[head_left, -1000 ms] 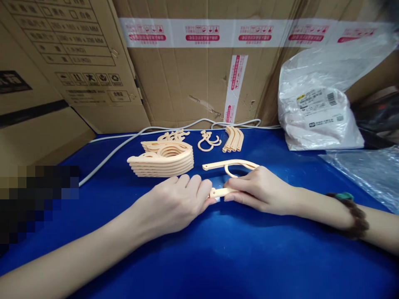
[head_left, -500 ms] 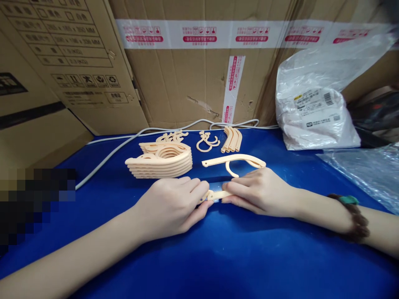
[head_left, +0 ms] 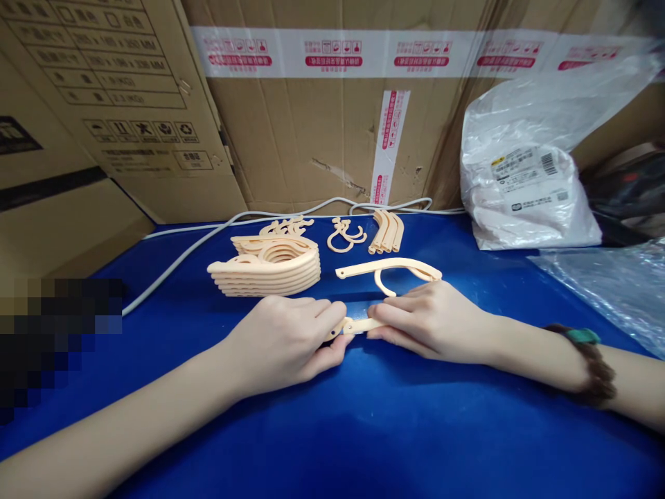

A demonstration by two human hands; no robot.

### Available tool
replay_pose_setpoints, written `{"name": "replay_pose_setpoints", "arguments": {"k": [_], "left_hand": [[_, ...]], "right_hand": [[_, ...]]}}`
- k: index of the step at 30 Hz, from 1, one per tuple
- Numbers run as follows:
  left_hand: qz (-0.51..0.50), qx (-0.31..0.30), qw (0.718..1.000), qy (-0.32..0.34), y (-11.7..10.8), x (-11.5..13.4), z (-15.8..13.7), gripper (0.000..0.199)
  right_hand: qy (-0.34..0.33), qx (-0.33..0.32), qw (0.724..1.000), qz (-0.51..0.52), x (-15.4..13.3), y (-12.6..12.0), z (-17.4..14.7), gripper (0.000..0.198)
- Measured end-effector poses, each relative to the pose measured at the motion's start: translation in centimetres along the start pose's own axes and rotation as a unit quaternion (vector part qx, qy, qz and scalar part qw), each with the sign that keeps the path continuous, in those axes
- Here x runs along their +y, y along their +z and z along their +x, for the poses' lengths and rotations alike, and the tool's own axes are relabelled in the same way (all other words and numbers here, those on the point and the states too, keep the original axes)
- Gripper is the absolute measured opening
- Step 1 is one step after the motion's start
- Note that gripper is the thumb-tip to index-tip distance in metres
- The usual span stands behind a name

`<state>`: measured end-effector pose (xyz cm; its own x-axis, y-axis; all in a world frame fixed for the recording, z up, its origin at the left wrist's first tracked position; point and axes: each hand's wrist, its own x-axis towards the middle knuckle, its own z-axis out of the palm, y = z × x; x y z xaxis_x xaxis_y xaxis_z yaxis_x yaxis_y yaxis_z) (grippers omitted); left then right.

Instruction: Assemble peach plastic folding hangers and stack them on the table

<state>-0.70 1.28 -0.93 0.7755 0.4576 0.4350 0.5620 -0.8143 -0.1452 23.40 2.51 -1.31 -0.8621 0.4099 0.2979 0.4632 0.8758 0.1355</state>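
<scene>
Between my two hands is a cream plastic folding hanger [head_left: 357,326], its jointed middle showing while my fingers hide its ends. My left hand [head_left: 291,339] is closed, pinching the left part of the joint with thumb and fingers. On the other side, my right hand [head_left: 436,322] grips the straight arm of the same hanger. Just behind my right hand lies a curved hanger arm [head_left: 377,265], with a hook [head_left: 383,286] under it. A pile of folded hangers [head_left: 267,277] sits behind my left hand.
Farther back lie small hanger parts [head_left: 287,226], loose hooks [head_left: 343,239] and several curved arms [head_left: 386,232]. A white cable [head_left: 181,260] runs along the cardboard boxes [head_left: 312,138]. At right are a white plastic bag [head_left: 524,201] and clear plastic film [head_left: 618,284] on the blue table [head_left: 364,430].
Both hands keep their grip on the hanger, which has shifted very slightly left in view with them. The parts around have not moved on the table.
</scene>
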Motion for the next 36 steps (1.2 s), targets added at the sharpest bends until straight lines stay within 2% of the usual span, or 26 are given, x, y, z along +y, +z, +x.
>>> {"name": "replay_pose_setpoints", "arguments": {"k": [36], "left_hand": [[-0.024,-0.009,1.000,0.005,-0.09,-0.18,0.06,0.024]], "right_hand": [[0.012,-0.006,1.000,0.008,-0.10,0.05,0.05,0.043]]}}
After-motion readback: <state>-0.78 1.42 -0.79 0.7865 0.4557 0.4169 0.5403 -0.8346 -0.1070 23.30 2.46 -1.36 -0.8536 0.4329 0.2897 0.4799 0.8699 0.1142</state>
